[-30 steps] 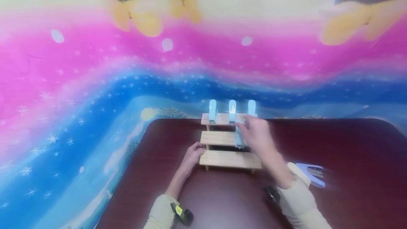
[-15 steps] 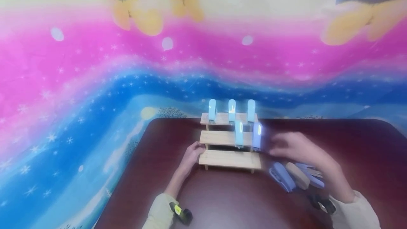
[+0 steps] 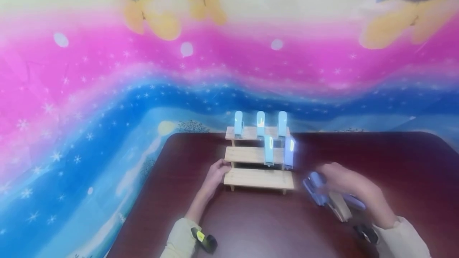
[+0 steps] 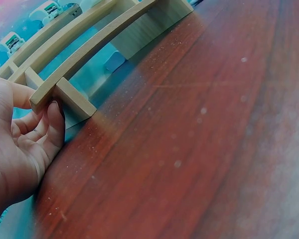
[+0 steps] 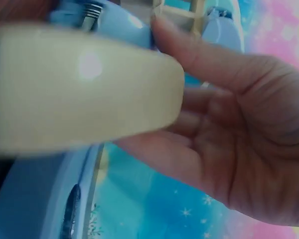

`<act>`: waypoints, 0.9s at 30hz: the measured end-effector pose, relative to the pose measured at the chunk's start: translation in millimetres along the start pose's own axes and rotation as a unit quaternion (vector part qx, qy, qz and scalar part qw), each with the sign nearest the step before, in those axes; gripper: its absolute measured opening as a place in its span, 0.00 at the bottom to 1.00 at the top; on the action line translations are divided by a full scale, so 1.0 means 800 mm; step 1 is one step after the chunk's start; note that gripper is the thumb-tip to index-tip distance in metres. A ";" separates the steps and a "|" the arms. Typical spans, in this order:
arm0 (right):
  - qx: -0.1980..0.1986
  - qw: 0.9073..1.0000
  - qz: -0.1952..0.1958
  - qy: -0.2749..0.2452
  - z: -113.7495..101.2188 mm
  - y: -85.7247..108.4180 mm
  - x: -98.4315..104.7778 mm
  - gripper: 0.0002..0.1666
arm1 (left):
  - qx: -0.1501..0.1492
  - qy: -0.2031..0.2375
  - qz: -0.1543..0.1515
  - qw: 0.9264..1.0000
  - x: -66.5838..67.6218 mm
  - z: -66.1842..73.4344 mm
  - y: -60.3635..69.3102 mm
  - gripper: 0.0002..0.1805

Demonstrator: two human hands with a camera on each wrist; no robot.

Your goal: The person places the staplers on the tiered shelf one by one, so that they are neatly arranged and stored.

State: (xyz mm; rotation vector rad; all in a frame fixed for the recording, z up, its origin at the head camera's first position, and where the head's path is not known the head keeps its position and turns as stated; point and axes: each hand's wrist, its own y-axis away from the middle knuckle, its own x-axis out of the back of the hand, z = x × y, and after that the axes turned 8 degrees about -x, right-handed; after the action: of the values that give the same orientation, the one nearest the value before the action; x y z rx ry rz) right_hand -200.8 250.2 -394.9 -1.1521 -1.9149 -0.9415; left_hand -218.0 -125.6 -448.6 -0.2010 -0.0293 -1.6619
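Picking up a stapler looks to be the step in hand: the right hand is at the blue stapler right of the wooden rack, fingers' grip unclear. The left hand pinches the rack's end; next likely needs a secure hold, then a lift rackward

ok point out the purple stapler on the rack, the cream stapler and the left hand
Purple stapler (image 3: 288, 157), head view, below bright glare
Cream stapler (image 5: 89, 94), right wrist view, broad face
Left hand (image 4: 16, 152), left wrist view, palm
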 end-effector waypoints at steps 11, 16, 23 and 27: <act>-0.007 0.997 0.069 -0.042 0.001 -0.013 -0.009 0.20 | 0.000 -0.006 -0.001 1.000 0.001 0.003 -0.001 0.09; -0.011 0.994 0.109 -0.012 -0.001 -0.026 -0.019 0.10 | -0.002 -0.001 0.004 1.000 0.000 -0.002 0.000 0.08; -0.018 0.986 0.164 -0.035 -0.004 -0.022 -0.002 0.11 | -0.004 0.003 0.007 1.000 -0.001 -0.003 -0.001 0.08; -0.016 0.979 0.198 -0.050 -0.011 -0.013 0.018 0.19 | -0.003 0.001 0.008 1.000 0.000 -0.002 -0.001 0.07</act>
State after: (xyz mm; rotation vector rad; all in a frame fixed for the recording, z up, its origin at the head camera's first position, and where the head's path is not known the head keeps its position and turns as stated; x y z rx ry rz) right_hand -213.6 244.8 -380.5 -1.5527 -1.6599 -0.7073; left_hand -219.1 -125.6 -450.5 -0.2030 -0.0209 -1.6473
